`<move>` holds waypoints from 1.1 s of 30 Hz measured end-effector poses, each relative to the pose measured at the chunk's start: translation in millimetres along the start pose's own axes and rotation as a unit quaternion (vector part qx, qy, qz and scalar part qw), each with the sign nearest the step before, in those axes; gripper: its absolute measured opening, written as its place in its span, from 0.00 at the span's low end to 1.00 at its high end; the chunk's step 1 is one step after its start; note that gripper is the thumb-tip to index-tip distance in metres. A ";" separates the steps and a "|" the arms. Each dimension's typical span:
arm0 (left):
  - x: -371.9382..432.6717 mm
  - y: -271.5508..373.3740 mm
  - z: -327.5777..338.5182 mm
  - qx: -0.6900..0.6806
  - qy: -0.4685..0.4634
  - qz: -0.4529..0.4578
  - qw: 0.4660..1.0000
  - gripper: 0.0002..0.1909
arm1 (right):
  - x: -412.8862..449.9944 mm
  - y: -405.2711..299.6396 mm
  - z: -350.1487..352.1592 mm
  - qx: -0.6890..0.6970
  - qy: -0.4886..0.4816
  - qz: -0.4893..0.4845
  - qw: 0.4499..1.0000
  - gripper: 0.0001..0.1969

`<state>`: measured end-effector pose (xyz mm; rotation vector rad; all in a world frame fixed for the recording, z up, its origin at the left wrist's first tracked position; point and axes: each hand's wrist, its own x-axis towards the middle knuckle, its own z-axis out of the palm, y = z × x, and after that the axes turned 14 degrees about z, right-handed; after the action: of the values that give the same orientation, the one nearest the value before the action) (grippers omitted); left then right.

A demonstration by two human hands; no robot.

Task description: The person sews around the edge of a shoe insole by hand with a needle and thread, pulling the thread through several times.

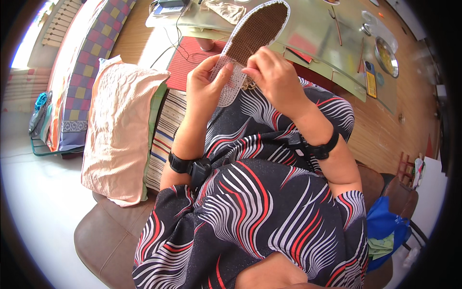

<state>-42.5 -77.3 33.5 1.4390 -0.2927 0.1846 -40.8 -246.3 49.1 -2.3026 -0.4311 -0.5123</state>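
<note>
A shoe-sole-shaped plastic mesh canvas (pixel 232 85) is held out over my lap, its toe end pointing away. Brown stitching (pixel 257 30) fills the toe and middle; the heel part is bare white mesh. My left hand (pixel 207 79) grips the mesh by its left edge, thumb on top and fingers underneath. At the right edge, close to where the brown stitches end, my right hand (pixel 272 76) has thumb and fingertips drawn together. Whatever may be between those fingertips is too small to make out. Beige yarn (pixel 249 83) hangs in a bunch below the mesh, partly hidden.
A glass-topped table (pixel 306 21) stands ahead, with a crumpled cloth (pixel 227 11), a metal bowl (pixel 386 57) and a phone (pixel 370 79) on it. A pillow with a pink cover (pixel 119 130) lies on the brown leather seat (pixel 108 231) at left. A blue bag (pixel 386 231) is at right.
</note>
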 end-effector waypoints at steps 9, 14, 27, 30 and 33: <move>7.8 -7.3 -45.0 0.121 0.099 0.055 0.986 0.12 | -61.8 74.8 -115.6 0.017 0.078 0.227 0.971 0.07; 7.7 -8.5 -75.8 0.151 0.156 0.078 0.973 0.12 | -160.2 158.0 -230.3 -0.179 0.215 0.296 0.914 0.08; 6.1 -4.4 -37.0 0.086 0.075 0.062 0.992 0.11 | -250.9 188.9 -240.8 -0.165 0.172 0.438 0.867 0.13; 2.7 2.7 -12.3 0.044 0.029 0.064 0.997 0.12 | -151.4 124.0 -154.4 -0.020 0.106 0.326 0.939 0.12; 1.1 8.3 7.0 0.035 -0.004 0.060 0.998 0.11 | -79.7 54.0 -80.6 0.122 -0.036 0.211 0.969 0.16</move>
<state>-44.6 -83.3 42.5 1.4925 -0.3834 0.2892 -104.6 -353.2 32.5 -2.0949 -0.0260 -0.1539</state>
